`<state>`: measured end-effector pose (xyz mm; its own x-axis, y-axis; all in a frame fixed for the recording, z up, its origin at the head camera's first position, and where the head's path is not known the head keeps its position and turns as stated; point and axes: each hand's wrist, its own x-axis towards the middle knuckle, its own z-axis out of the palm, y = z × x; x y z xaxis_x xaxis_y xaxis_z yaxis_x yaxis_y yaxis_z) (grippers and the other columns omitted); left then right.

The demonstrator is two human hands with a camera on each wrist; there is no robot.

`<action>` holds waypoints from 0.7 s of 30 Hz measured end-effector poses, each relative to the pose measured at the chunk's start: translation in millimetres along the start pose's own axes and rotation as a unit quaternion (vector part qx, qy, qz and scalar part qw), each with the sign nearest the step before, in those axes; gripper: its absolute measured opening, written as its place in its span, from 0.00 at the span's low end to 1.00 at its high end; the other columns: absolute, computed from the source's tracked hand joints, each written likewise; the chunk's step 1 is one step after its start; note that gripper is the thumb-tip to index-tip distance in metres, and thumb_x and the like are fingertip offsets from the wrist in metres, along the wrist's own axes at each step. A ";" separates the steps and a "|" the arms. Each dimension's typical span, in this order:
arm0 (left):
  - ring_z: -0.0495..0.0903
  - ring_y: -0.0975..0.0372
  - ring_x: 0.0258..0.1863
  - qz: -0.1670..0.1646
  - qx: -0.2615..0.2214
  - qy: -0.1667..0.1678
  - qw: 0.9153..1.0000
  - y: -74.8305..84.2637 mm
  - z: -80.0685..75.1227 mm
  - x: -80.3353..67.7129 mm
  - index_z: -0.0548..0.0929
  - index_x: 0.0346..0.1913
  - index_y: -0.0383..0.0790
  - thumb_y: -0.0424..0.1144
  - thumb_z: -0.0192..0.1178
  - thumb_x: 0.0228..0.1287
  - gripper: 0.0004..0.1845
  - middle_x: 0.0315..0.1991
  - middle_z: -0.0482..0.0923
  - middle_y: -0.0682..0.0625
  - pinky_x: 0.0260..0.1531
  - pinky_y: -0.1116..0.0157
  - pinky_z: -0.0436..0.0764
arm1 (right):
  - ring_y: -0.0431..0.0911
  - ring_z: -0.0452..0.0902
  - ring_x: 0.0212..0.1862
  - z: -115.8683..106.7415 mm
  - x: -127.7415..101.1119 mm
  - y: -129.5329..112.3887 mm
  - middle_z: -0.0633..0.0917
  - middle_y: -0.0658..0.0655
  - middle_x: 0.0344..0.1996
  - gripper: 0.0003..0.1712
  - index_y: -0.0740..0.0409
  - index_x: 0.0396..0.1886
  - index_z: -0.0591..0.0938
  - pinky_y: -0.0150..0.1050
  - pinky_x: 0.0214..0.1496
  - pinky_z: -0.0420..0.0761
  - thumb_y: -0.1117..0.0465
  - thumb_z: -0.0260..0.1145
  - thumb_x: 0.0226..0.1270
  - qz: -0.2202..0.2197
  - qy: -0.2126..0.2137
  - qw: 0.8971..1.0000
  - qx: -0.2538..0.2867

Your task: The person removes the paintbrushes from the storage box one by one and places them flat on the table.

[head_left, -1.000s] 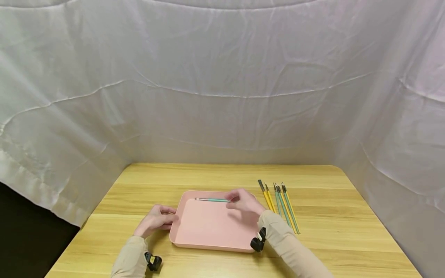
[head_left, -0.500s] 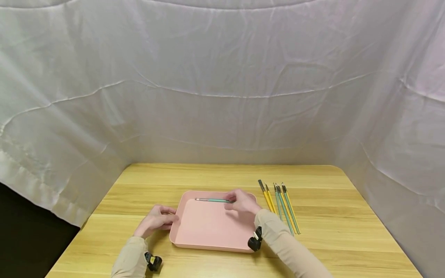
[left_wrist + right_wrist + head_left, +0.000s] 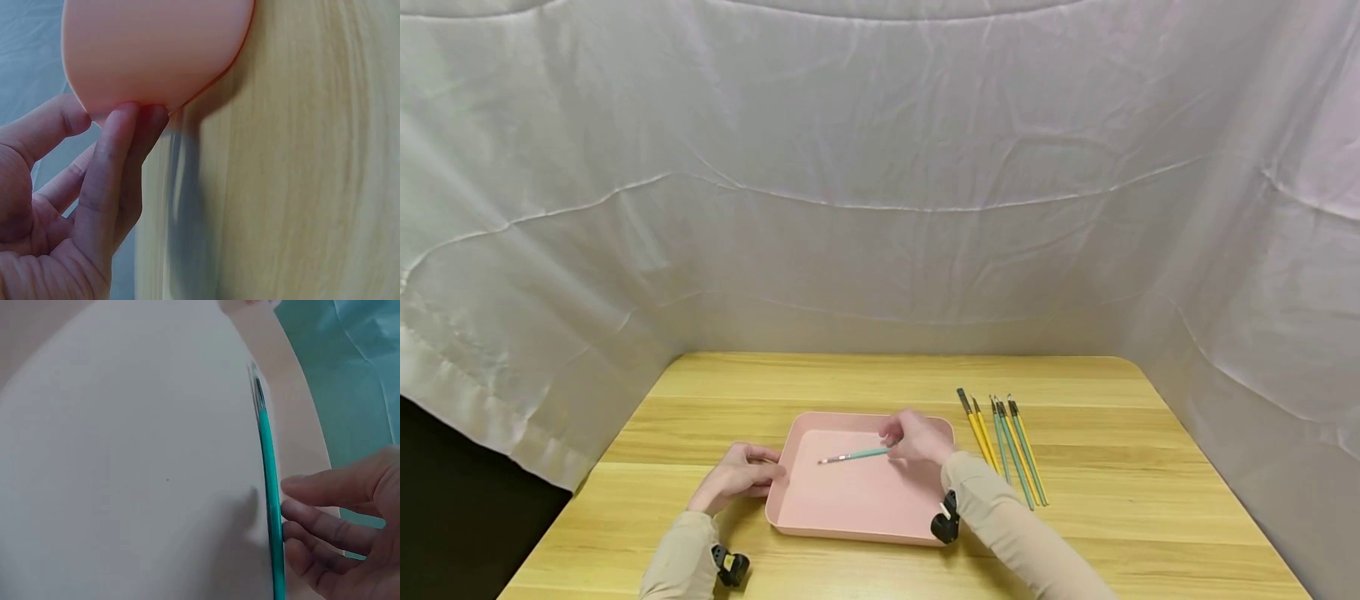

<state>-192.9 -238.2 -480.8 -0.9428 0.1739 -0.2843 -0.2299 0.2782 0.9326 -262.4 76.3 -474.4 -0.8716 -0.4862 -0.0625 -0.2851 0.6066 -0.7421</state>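
A shallow pink tray [image 3: 850, 492] stands on the wooden table. My left hand [image 3: 740, 477] pinches the tray's left wall, with fingers against the outside in the left wrist view. A green-handled paintbrush [image 3: 863, 454] lies slanted inside the tray, its pale tip pointing left. Over the tray's far right part is my right hand [image 3: 919, 439], covering the handle end in the head view. Seen from the right wrist, the thumb and fingertips [image 3: 294, 509] are right at one side of the green handle, not wrapped round it.
To the right of the tray lie several yellow-handled and green-handled brushes [image 3: 1017, 450], pointing away from me. Pale grey cloth [image 3: 895, 267] hangs behind the table [image 3: 1112, 467] and along both sides.
The paintbrush has swung from lying along the tray's far wall to a slant, its tip now nearer me. My right hand has shifted slightly left; the left hand has stayed put.
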 end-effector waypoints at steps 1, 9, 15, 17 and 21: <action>0.84 0.66 0.31 0.000 0.001 0.000 1.000 -0.1 0.0 -0.1 0.74 0.56 0.15 0.30 0.64 0.62 0.24 0.32 0.85 0.51 0.31 0.70 0.87 | 0.42 0.76 0.31 0.8 -0.4 0.3 0.86 0.59 0.29 0.15 0.69 0.40 0.85 0.31 0.35 0.79 0.79 0.69 0.50 -0.003 -0.005 1.000 -0.002; 0.84 0.65 0.31 -0.003 -0.003 -0.002 1.000 -1.1 -0.3 -0.3 0.74 0.56 0.15 0.29 0.63 0.63 0.23 0.32 0.85 0.51 0.32 0.69 0.87 | 0.38 0.67 0.24 2.9 -3.0 3.0 0.79 0.50 0.18 0.10 0.67 0.26 0.86 0.24 0.27 0.66 0.82 0.67 0.46 -0.024 -0.032 0.998 -0.045; 0.85 0.65 0.30 -0.002 -0.003 0.001 1.000 0.2 -0.3 0.2 0.75 0.55 0.16 0.29 0.64 0.61 0.22 0.31 0.85 0.52 0.31 0.70 0.87 | 0.39 0.67 0.24 1.6 -4.1 1.6 0.78 0.50 0.17 0.10 0.67 0.26 0.86 0.25 0.27 0.65 0.81 0.65 0.48 -0.034 -0.030 0.997 -0.056; 0.84 0.66 0.29 -0.005 -0.001 0.005 1.000 0.7 -0.1 0.3 0.76 0.55 0.17 0.29 0.65 0.61 0.23 0.32 0.85 0.51 0.31 0.70 0.87 | 0.39 0.67 0.24 1.5 -4.4 0.9 0.77 0.49 0.18 0.10 0.67 0.26 0.86 0.25 0.28 0.65 0.81 0.63 0.48 -0.033 -0.028 0.997 -0.057; 0.84 0.66 0.29 -0.010 0.001 0.008 1.000 1.2 0.1 0.1 0.76 0.55 0.17 0.30 0.65 0.60 0.23 0.33 0.84 0.50 0.31 0.70 0.87 | 0.39 0.68 0.25 1.1 -5.6 0.0 0.80 0.51 0.19 0.10 0.67 0.27 0.87 0.25 0.29 0.66 0.81 0.63 0.49 -0.036 -0.025 0.997 -0.056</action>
<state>-193.2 -237.8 -479.7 -0.9420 0.1531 -0.2987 -0.2478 0.2831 0.9265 -257.1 78.3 -474.8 -0.8265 -0.5610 -0.0472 -0.3923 0.6340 -0.6664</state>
